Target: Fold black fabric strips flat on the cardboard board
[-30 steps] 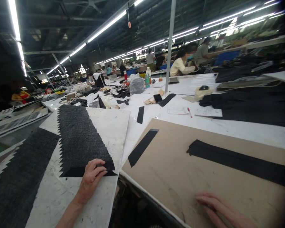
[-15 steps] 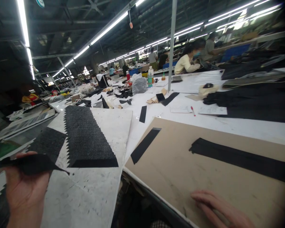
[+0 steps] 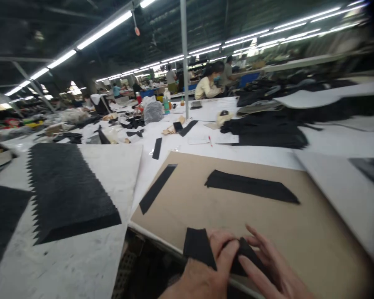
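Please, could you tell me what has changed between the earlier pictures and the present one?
The left hand moved from the dark grey, zigzag-edged fabric stack rightward to the near edge of the flat tan board, bringing a black fabric piece. The right hand, earlier apart, now holds it too. The view swung right. Both black fabric strips on the board stayed put.

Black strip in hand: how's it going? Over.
Left hand holds black strip, right hand touching it. Strip at near edge of tan board. Another strip beyond, untouched.

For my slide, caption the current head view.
Left hand and right hand hold black fabric at the edge of a tan board.
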A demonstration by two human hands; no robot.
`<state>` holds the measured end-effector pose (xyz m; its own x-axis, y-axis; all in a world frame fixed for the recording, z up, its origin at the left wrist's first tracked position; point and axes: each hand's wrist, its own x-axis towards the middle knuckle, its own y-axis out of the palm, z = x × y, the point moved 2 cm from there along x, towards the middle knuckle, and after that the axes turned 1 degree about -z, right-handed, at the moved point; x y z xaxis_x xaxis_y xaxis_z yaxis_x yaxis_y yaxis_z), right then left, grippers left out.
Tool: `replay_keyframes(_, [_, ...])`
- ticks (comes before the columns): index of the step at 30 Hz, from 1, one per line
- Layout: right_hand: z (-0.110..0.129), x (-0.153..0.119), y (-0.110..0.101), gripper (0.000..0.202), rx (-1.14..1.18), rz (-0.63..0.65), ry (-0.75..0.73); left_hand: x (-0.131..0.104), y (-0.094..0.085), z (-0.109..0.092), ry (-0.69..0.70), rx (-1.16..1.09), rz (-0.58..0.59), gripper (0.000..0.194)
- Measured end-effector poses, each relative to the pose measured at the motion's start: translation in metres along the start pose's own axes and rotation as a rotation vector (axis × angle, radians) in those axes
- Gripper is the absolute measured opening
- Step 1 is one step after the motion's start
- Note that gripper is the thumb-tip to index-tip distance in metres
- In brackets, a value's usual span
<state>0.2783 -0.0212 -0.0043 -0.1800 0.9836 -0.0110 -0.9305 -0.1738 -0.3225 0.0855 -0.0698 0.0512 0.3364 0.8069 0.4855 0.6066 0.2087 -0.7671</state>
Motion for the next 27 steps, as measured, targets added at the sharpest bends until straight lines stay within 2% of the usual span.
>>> replay_keyframes(2, [-0.003, -0.009, -0.014, 0.073, -0.047, -0.096, 0.069, 0.004, 0.035, -0.009, 0.034, -0.019, 0.043, 0.062])
replay_keyframes(4, [-0.009, -0.015, -0.023, 0.066, -0.025, -0.15, 0.103, 0.006, 0.058, -0.014, 0.048, -0.046, 0.067, 0.061])
replay_keyframes(6, [-0.017, -0.019, -0.027, 0.06, 0.01, -0.181, 0.117, 0.009, 0.071, -0.015, 0.056, -0.068, 0.087, 0.059])
replay_keyframes(9, [-0.024, -0.023, -0.029, 0.055, 0.083, -0.234, 0.127, 0.012, 0.076, -0.012, 0.014, -0.116, 0.123, 0.055])
replay_keyframes(11, [-0.024, -0.024, -0.029, 0.053, 0.129, -0.25, 0.129, 0.013, 0.072, -0.005, -0.073, -0.165, 0.137, 0.053])
replay_keyframes(14, [-0.025, -0.026, -0.031, 0.051, 0.141, -0.28, 0.139, 0.013, 0.055, 0.017, -0.295, -0.252, 0.091, 0.049])
replay_keyframes(18, [-0.033, -0.031, -0.039, 0.05, 0.076, -0.295, 0.166, 0.007, 0.018, 0.065, -0.617, -0.44, -0.143, 0.047])
replay_keyframes(21, [-0.04, -0.036, -0.046, 0.049, -0.003, -0.335, 0.175, -0.001, -0.008, 0.092, -0.767, -0.534, -0.351, 0.05])
replay_keyframes(23, [-0.043, -0.038, -0.049, 0.048, -0.053, -0.33, 0.179, -0.008, -0.016, 0.095, -0.765, -0.413, -0.412, 0.047])
replay_keyframes(24, [-0.044, -0.038, -0.05, 0.048, -0.083, -0.313, 0.175, -0.01, -0.017, 0.091, -0.71, -0.314, -0.39, 0.043])
replay_keyframes(25, [-0.046, -0.038, -0.052, 0.048, -0.124, -0.301, 0.169, -0.012, -0.014, 0.084, -0.613, -0.216, -0.328, 0.04])
replay_keyframes(27, [-0.048, -0.039, -0.057, 0.049, -0.234, -0.304, 0.142, -0.013, -0.002, 0.066, -0.307, -0.054, -0.142, 0.039])
